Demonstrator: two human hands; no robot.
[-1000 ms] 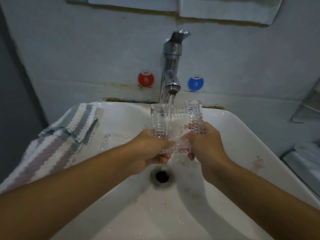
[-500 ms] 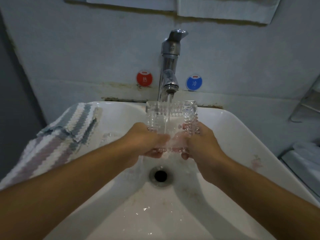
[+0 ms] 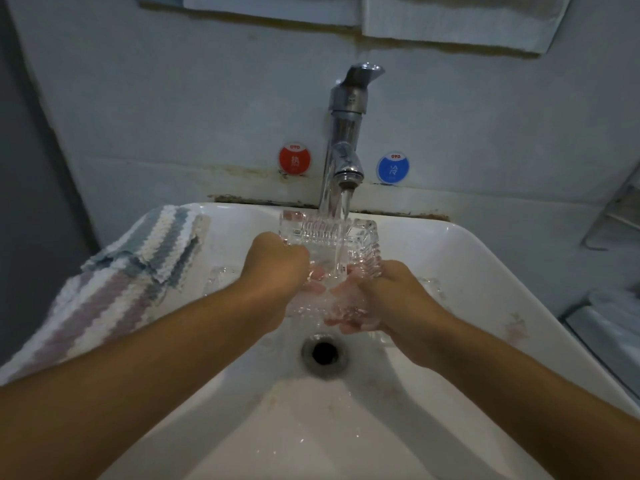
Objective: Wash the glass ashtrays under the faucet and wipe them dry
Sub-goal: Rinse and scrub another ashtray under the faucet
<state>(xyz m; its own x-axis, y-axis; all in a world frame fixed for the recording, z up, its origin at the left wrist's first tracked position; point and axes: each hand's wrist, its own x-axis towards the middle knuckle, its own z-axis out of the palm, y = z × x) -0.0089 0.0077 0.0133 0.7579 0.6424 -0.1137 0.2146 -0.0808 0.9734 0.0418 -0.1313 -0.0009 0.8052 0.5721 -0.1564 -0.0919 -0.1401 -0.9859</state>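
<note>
A square ribbed glass ashtray (image 3: 360,237) is held over the white sink (image 3: 485,258), directly under the running chrome faucet (image 3: 344,140). Water falls into the ashtray's hollow and splashes over my fingers. My left hand (image 3: 277,268) grips its left side, fingers curled under it. My right hand (image 3: 377,299) grips its lower right side, with fingertips showing through the glass. More clear glass, seemingly other ashtrays, lies in the basin to the left (image 3: 221,275) and to the right (image 3: 431,285), partly hidden by my arms.
A striped knitted cloth (image 3: 114,292) hangs over the sink's left rim. The drain (image 3: 324,353) sits below my hands. Red (image 3: 294,160) and blue (image 3: 393,168) stickers flank the faucet on the wall. A wire rack (image 3: 620,216) is at the right edge.
The ashtray has tilted from nearly upright towards me, so the stream now lands inside it. Both hands have shifted their hold slightly; my right hand has dropped lower under it.
</note>
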